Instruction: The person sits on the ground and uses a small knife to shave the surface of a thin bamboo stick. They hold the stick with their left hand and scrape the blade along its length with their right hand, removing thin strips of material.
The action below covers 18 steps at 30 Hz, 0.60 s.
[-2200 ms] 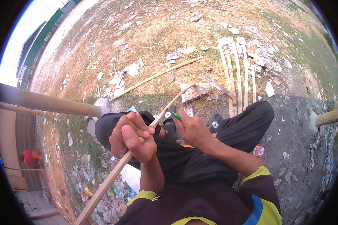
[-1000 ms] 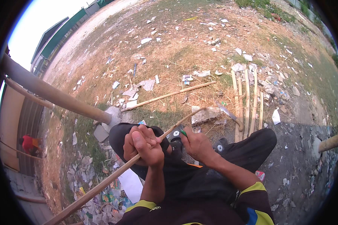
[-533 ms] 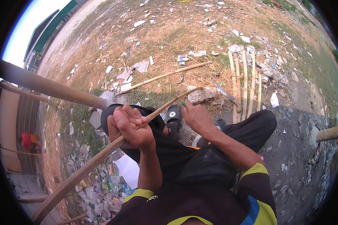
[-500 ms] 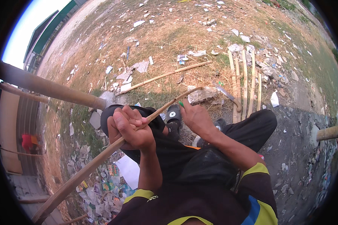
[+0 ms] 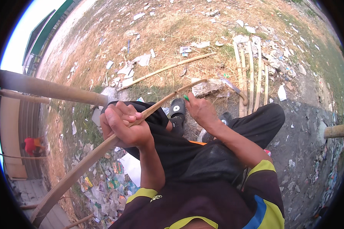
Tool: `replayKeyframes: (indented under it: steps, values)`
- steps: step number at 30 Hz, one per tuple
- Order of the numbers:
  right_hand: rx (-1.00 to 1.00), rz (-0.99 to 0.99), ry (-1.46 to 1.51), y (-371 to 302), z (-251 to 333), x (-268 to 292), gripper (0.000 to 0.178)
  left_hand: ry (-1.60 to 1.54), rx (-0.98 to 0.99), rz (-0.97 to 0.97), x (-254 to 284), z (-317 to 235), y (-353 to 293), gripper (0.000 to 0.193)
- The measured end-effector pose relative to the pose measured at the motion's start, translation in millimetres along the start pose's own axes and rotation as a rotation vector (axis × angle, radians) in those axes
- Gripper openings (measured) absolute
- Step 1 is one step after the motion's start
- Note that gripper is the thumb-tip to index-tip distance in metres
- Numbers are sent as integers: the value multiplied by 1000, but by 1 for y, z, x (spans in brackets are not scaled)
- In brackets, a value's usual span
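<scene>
Fingers of the left hand (image 5: 123, 128) are curling tightly around a long bamboo strip (image 5: 103, 147), gripping it near the middle of its length above the person's raised knee. That strip is running from the lower left edge of the view, up through the fist, and on to a thin tip near the right hand (image 5: 201, 112). Fingers of the right hand are pinching closed on a small green-handled tool (image 5: 186, 97), pressing it against the strip just short of the tip; the working end of the tool is too small to make out. Both forearms are coming in from the lower edge, over black trousers (image 5: 202, 152) and a dark shirt with yellow cuffs. A black sandal (image 5: 177, 110) is sitting on the ground just below the strip, between the two hands. Several split bamboo pieces (image 5: 250, 72) are lying side by side on the dry, littered ground (image 5: 168, 34) beyond the right hand, and one long bamboo pole (image 5: 168, 68) is lying apart from them. A thick pole (image 5: 46, 88) is crossing in from the left edge
</scene>
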State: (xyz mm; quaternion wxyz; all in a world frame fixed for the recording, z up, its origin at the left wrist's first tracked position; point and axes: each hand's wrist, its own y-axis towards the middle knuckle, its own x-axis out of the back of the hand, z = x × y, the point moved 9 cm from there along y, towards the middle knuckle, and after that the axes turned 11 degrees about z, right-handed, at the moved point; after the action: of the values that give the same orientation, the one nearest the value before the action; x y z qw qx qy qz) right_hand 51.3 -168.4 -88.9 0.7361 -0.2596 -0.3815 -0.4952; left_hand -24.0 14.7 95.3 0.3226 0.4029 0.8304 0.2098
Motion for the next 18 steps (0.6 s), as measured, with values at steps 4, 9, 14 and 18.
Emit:
replayKeyframes:
  steps: [4, 9, 14, 18]
  values:
    - [-21, 30, 31, 2, 1, 8, 20, -34, 0, 35, -11, -5, -7, 31]
    - [-33, -32, 72, -6, -13, -1, 19, -1, -12, 58, -20, -8, -8, 32]
    - [117, -71, 166, -10, 24, 30, 19, -49, -33, 111, -16, -7, -7, 32]
    - [-38, -22, 87, -8, -9, 5, 22, 55, -5, 71, -23, -10, -7, 32]
